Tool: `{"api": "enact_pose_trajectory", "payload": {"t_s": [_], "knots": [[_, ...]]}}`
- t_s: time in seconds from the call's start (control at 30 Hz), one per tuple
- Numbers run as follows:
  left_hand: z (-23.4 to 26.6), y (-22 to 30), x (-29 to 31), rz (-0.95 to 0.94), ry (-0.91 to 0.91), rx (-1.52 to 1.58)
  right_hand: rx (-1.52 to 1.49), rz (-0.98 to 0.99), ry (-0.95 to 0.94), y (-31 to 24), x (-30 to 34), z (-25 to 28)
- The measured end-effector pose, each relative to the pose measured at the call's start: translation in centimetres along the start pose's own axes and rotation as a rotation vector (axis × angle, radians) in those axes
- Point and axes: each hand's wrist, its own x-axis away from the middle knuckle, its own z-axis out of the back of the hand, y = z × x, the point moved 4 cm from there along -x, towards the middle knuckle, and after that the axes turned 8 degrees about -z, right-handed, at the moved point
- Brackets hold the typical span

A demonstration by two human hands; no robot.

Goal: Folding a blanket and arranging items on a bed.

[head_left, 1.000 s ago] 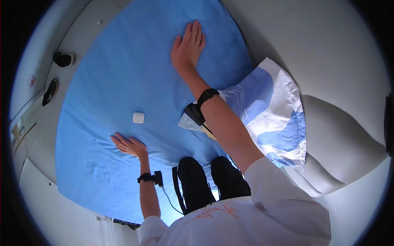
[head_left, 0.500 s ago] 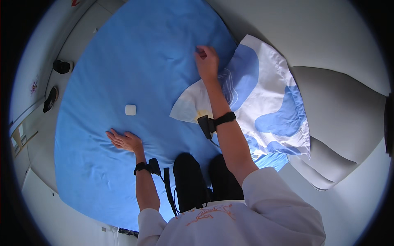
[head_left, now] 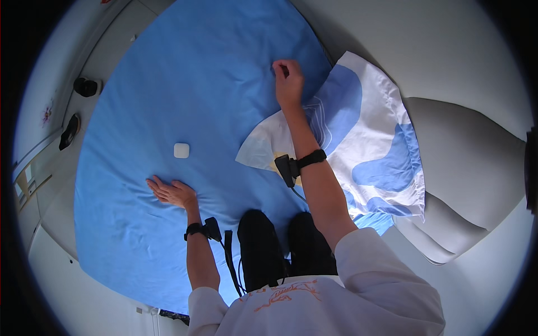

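My left hand [head_left: 172, 193] lies on the blue bed sheet [head_left: 168, 106], its fingers stretched out and spread, holding nothing. Just beyond it a small white case [head_left: 181, 150] with rounded corners sits on the sheet. Farther out, close to the bed's right edge, my right hand [head_left: 290, 84] has its fingers curled together into a closed shape. What they hold, if anything, is hidden. Beneath my right forearm a pillow [head_left: 381, 112] in a white and blue patterned case lies over the bed's right side. Shallow wrinkles run across the sheet near both hands.
A grey upholstered headboard [head_left: 465, 145] stands to the right, beyond the pillow. On the floor at left lie two dark shoes [head_left: 70, 132]. My knees [head_left: 259, 241] press at the bed's near part. Each wrist carries a strapped black device [head_left: 287, 168] with a cable.
My right hand has shifted slightly to the right, its fingers still curled. The left hand rests in about the same spot. The whole view has moved a little.
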Motion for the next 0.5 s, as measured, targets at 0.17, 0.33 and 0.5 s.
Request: {"api": "enact_pose_trajectory", "payload": {"t_s": [0.17,0.33,0.5], "knots": [[-0.2,-0.1,0.1,-0.01,-0.005,0.015,0.052,-0.042,0.052,0.0,-0.7,-0.6],[-0.7,-0.2,0.2,-0.007,0.001,0.013,0.003,-0.034,0.13,1.0,-0.3,-0.8],[-1.1,-0.3,0.3,-0.029,0.018,0.002,0.015,0.072,0.157,0.8,0.2,-0.9]]}}
